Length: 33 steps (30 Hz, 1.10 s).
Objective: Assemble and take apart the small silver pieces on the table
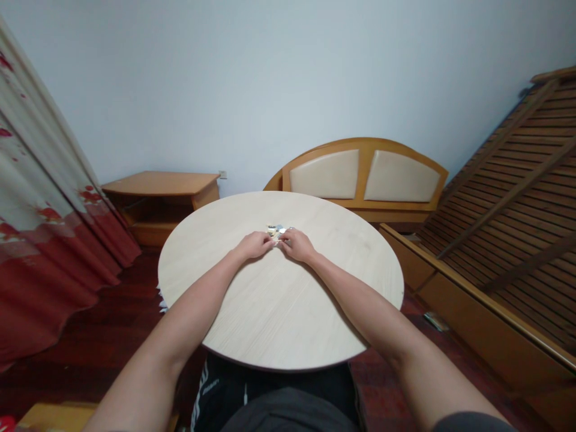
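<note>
"Where are the hands?"

"Out at the middle of the round wooden counter [279,315]. The left hand [254,245] and right hand [297,245] lie palm down, fingers curled, their tips almost meeting."

"Holding anything?"

"I can't tell. They're partly closed, right up against a small cluster of bits [274,230], which sits just past the fingertips. The bits are too small to make out, though some look silvery and one yellowish."

"And around the counter?"

"A padded headboard [364,177] stands behind it, a slatted bed base [508,198] leans on the right, and a wooden bedside cabinet [157,186] and a red-and-white curtain [40,180] are on the left."
</note>
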Motion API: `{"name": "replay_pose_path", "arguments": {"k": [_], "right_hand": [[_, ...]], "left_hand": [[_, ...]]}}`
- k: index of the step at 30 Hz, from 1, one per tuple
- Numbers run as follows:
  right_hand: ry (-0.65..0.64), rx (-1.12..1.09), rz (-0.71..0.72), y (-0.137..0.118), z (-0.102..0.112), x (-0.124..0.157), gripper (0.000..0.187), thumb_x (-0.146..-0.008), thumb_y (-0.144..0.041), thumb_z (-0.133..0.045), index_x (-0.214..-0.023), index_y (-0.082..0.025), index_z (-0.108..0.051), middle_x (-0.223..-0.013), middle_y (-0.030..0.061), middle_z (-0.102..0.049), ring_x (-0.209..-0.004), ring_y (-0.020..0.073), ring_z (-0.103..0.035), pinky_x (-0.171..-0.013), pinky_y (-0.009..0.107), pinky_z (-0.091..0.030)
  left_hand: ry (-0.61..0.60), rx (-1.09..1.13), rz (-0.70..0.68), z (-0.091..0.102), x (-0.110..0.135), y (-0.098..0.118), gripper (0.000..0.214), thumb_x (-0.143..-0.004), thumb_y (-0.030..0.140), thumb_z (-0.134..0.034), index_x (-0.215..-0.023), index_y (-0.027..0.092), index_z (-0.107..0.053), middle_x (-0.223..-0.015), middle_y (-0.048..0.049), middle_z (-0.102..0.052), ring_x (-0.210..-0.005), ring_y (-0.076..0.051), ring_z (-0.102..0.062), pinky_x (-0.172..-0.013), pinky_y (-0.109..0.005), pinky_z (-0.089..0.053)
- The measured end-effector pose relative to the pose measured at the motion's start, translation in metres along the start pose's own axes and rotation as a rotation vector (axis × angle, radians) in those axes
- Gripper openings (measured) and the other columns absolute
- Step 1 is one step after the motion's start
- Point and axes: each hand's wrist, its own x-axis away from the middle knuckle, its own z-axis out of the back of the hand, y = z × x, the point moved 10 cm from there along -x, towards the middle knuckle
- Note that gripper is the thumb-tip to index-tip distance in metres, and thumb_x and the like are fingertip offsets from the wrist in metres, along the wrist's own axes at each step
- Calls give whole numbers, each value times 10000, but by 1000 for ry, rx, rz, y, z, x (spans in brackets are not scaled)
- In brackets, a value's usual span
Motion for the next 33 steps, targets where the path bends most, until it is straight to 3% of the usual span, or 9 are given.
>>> {"name": "replay_pose_path", "arguments": {"k": [8, 16, 33], "right_hand": [[-24, -7, -3, 0, -3, -1, 164, -955, -246, -704, -1069, -156, -782, -1092, 126, -779, -1030, 261, -679, -919, 342, -482], [-82, -25, 19, 0, -10, -1, 178, -976, -310, -683, -1013, -160, -770, -990, 106, -760, -921, 236, -655, -830, 314, -455], [-95, -36, 50, -2, -11, -1, 155, -972, -295, -686, -892, -169, -730, -880, 73, -735, -828, 211, -620, -739, 292, -389]], "left_hand": [[5, 7, -4, -2, 0, -2, 365, -979, 495, -603, -1006, 187, -796, -993, -88, -805, -872, -236, -698, -736, -304, -469], [18, 17, -2, -3, 0, -6, 326, -944, 489, -651, -1010, 192, -770, -990, -75, -794, -861, -233, -693, -723, -304, -460], [13, 25, -19, -1, 1, -2, 310, -938, 476, -651, -983, 191, -765, -960, -66, -787, -838, -223, -683, -693, -300, -434]]}}
